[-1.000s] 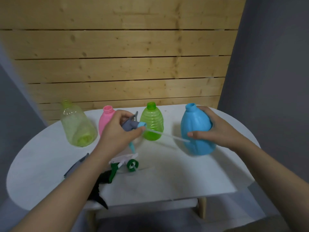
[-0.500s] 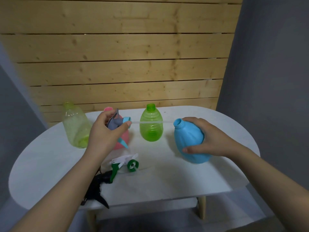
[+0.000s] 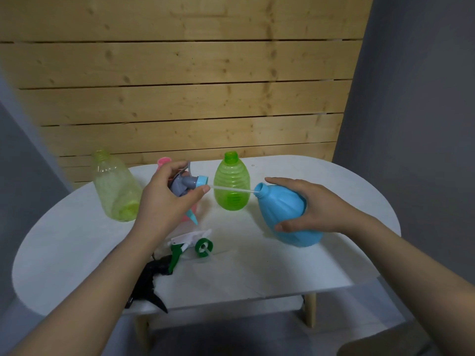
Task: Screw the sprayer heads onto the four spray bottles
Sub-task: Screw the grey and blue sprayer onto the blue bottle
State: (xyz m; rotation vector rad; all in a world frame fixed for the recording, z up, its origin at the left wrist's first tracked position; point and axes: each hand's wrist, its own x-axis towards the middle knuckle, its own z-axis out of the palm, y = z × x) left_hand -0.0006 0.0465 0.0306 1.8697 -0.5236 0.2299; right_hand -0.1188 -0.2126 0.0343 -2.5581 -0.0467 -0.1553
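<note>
Sideways, left hand [image 3: 164,199] pinches grey sprayer head [image 3: 187,185]; right hand [image 3: 308,205] grips tilted blue bottle [image 3: 285,214]

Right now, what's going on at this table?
A person is fitting a sprayer head to the blue bottle. The left hand holds the head, its dip tube reaching the bottle's mouth; the right hand holds the bottle tilted. Three other bottles stand open, and more heads lie on the table.
</note>
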